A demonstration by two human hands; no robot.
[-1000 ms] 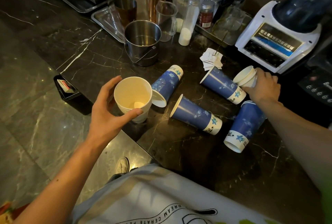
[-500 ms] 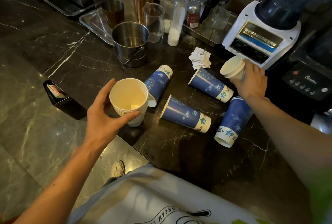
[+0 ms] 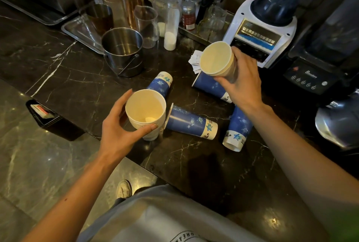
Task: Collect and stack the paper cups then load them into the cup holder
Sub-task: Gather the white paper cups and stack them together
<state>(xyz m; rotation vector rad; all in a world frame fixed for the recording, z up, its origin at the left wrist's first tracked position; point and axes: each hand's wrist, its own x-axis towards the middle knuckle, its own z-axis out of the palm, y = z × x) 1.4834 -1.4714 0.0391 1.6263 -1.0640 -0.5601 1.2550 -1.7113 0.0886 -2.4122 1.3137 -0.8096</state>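
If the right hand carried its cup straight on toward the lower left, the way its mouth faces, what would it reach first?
Most likely the white cup stack held in the left hand. The right hand tilts its cup that way, above the blue cups lying on the counter; depth is uncertain.

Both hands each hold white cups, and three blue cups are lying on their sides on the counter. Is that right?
Not quite: the head view shows four blue cups lying on the counter, not three. The left hand and right hand do each hold white cups.
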